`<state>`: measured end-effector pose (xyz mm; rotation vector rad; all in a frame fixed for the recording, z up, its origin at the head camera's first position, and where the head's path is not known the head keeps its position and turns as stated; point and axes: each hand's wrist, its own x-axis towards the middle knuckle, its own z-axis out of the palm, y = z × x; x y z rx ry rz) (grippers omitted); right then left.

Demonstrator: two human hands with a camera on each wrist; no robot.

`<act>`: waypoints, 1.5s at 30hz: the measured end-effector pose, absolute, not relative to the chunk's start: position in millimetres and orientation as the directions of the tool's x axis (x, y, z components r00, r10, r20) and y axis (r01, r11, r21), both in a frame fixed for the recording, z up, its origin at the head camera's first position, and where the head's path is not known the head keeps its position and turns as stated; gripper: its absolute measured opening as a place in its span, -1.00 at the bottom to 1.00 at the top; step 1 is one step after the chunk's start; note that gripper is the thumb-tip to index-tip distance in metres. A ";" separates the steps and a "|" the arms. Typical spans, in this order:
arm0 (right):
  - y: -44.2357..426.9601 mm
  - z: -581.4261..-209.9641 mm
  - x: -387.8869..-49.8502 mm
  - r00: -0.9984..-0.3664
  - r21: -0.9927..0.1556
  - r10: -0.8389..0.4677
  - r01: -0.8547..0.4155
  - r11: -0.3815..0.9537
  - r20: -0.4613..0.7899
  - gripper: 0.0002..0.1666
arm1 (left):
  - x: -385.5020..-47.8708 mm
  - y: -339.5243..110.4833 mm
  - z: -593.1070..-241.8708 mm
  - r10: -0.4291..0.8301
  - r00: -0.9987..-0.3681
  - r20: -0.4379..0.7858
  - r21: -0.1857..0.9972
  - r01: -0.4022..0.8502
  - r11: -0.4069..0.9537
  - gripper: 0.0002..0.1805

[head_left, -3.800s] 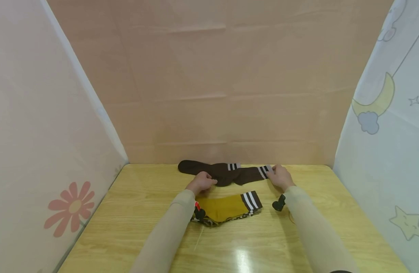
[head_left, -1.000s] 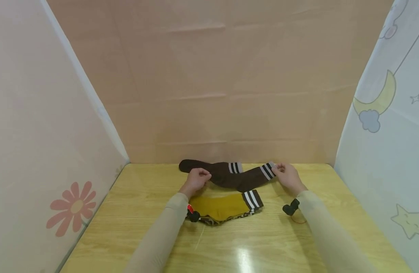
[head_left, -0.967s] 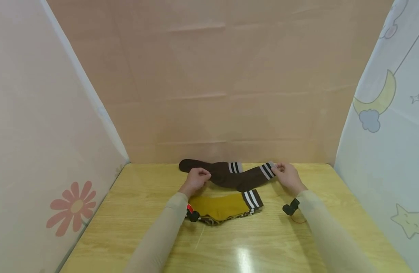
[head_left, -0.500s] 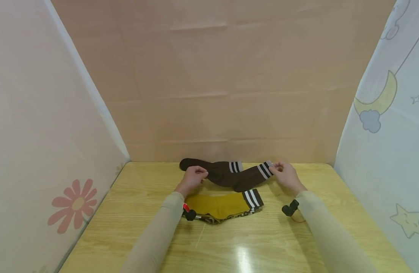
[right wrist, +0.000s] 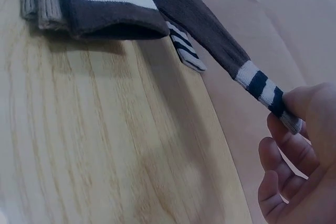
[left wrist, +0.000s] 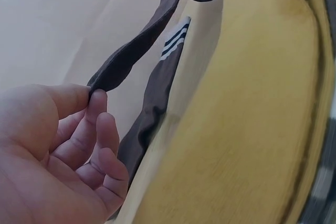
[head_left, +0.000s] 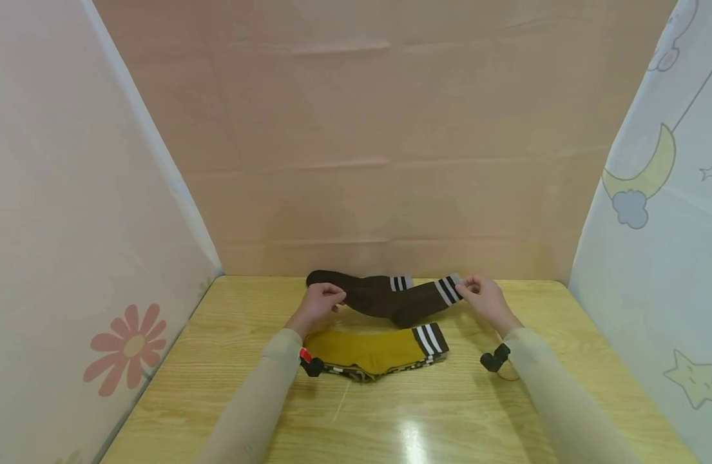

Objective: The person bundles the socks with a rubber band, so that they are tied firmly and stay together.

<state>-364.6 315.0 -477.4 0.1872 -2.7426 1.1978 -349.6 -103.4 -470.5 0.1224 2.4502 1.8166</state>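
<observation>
Stretched between my hands is a dark brown sock [head_left: 413,308] with a striped cuff, sagging in the middle. My left hand [head_left: 317,301] pinches its toe end between thumb and forefinger, clear in the left wrist view, where the sock [left wrist: 139,48] runs off upward. The striped cuff [right wrist: 262,90] is pinched by my right hand [right wrist: 302,156], fingers curled below. A matching brown sock [head_left: 338,278] lies behind it along the table's back edge, partly covered. Nearer me rests a mustard sock [head_left: 367,348] with a white-striped brown cuff, on top of other patterned socks.
The wooden table [head_left: 367,419] ends at a beige backdrop [head_left: 390,193]. Printed side cloths stand left [head_left: 71,193] and right [head_left: 669,283]. Small dark wrist cameras hang at the left sleeve [head_left: 263,386] and right sleeve [head_left: 555,386], close above the tabletop.
Over the last second my left hand has drawn to the left with the sock's toe. My right hand has stayed almost still; earlier it shifted slightly right, lifting the cuff.
</observation>
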 end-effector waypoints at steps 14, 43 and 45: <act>310.6 -470.0 -358.5 -0.974 -0.736 -0.097 -0.217 0.642 0.203 -0.61 | -345.1 -118.6 -466.8 0.092 -0.995 -0.047 0.947 -0.015 0.322 -0.79; 300.0 -463.1 -335.8 -0.957 -0.721 -0.182 -0.291 0.629 0.228 -0.69 | -327.3 -148.0 -452.6 0.134 -0.990 -0.033 0.954 0.008 0.298 -0.79; 298.6 -463.4 -334.0 -0.958 -0.726 -0.182 -0.286 0.625 0.221 -0.70 | -326.9 -150.6 -452.9 0.133 -0.990 -0.036 0.953 0.006 0.304 -0.79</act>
